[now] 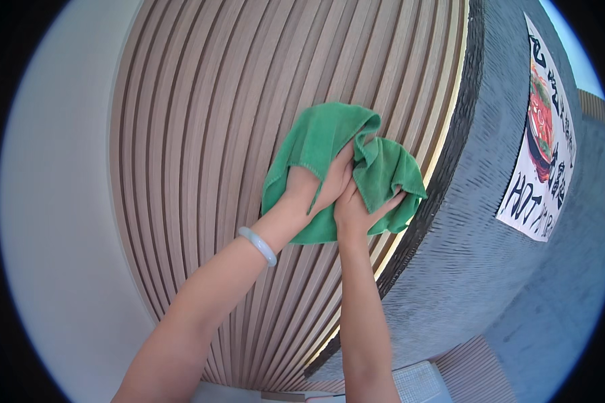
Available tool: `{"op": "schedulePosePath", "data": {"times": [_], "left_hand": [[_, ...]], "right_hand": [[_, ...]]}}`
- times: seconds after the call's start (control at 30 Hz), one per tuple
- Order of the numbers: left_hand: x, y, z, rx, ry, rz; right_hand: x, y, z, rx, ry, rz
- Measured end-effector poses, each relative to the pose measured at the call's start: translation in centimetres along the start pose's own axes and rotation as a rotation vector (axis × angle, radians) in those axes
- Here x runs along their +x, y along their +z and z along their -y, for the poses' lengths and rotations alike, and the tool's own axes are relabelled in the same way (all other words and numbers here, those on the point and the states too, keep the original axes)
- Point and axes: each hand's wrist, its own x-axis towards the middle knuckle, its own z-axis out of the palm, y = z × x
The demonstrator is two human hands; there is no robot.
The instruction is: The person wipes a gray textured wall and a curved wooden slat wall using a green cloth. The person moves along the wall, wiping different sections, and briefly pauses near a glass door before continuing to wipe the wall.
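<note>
A green cloth (327,126), probably microfibre with stitched edges, lies bunched against a wall panel of wood-look vertical slats (222,126). My left hand (334,187) holds its left part, with a fold draped over the back of the hand and some fingers hidden. A pale bangle (258,246) circles the left wrist. Right beside it, touching, my right hand (355,214) grips the cloth's right part; its thumb and part of the fingers show, while the rest is covered by folds. Both arms reach up from the bottom of the view.
A plain pale wall (60,201) borders the slats on the left. On the right run a lit strip (456,108) and a rough dark edge (446,166), then a textured grey-blue wall (489,166) bearing a poster (522,201) with writing and a food picture.
</note>
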Motion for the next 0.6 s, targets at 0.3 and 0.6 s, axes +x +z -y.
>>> {"op": "schedulePosePath", "data": {"times": [0.3,0.6], "left_hand": [[-9.9,-4.7,-3.7,0.024,-0.226,0.334],[-18.0,-4.9,-4.2,-0.073,-0.293,0.655]], "right_hand": [[-10.6,-4.9,0.7,0.218,0.098,0.158],[-19.2,-8.3,-1.3,0.248,0.074,0.436]]}}
